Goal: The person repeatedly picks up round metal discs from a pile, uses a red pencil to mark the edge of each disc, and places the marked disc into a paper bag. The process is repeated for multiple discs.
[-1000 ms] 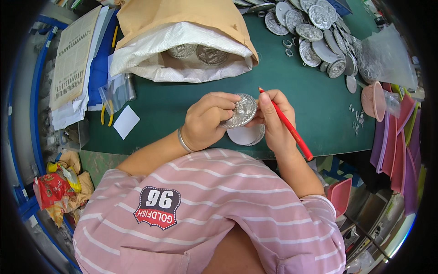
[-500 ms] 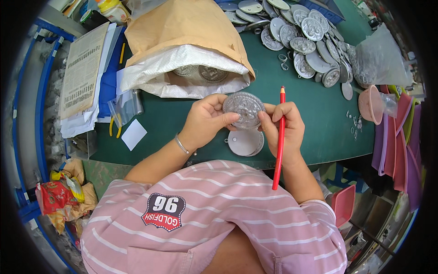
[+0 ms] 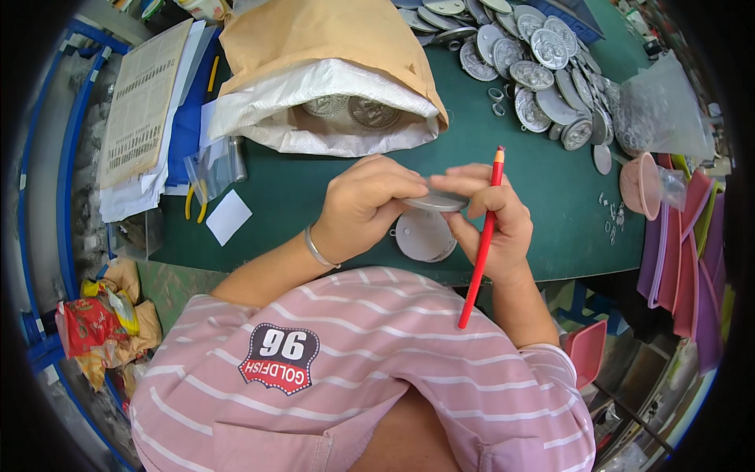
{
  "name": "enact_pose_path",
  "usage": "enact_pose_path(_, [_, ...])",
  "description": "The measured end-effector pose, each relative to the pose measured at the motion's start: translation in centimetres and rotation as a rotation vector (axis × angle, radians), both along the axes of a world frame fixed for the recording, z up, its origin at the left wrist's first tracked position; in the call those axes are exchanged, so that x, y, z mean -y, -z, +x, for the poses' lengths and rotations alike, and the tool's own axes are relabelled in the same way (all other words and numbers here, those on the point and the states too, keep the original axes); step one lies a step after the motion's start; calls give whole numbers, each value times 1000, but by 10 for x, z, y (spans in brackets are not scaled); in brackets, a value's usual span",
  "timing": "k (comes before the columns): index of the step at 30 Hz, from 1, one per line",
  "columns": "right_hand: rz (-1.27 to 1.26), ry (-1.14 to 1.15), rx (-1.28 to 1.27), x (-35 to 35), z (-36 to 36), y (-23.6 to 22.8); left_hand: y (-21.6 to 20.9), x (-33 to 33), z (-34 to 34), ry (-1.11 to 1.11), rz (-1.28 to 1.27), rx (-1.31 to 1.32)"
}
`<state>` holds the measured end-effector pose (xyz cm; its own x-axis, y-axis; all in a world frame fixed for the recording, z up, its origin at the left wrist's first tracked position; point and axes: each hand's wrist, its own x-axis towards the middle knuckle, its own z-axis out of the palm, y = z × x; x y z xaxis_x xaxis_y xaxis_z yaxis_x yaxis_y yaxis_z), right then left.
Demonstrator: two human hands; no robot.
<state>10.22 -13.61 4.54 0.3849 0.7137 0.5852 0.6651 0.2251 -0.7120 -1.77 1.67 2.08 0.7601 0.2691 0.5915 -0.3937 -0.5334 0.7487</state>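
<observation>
Silver disc, tipped almost side-on

Likely busy with turning and checking, up above a grey disc on the green table. Clamped on the left rim with the left hand. Gripped in the right hand: a red pencil, point up; spare fingers near the right rim, too blurry to tell if touching. Needed next, perhaps: a firm pinch and a slow turn. Half a second ago, bumpy face in full view; now, only a thin slice in sight.
</observation>
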Motion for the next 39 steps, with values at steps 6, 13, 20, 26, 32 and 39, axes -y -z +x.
enact_pose_path(6, [64, -23, -532, 3, -5, 13, -11, 4, 3, -23, -88, -149])
enact_pose_path(13, [93, -15, -416, 5, -1, 12, -5, 5, 4, 51, -196, -209])
enact_pose_path(20, [72, 5, -249, 1, -3, 2, 12, 6, 5, 36, -244, -99])
enact_pose_path(26, [94, 144, -58, 19, -4, -3, 12, 4, 5, -27, -190, -21])
enact_pose_path(32, [197, 42, -212, 13, -25, -2, 5, 5, 3, -68, -83, 17])
enact_pose_path(39, [164, 67, -148, 11, -26, -3, 4, 6, 1, -77, -51, 43])
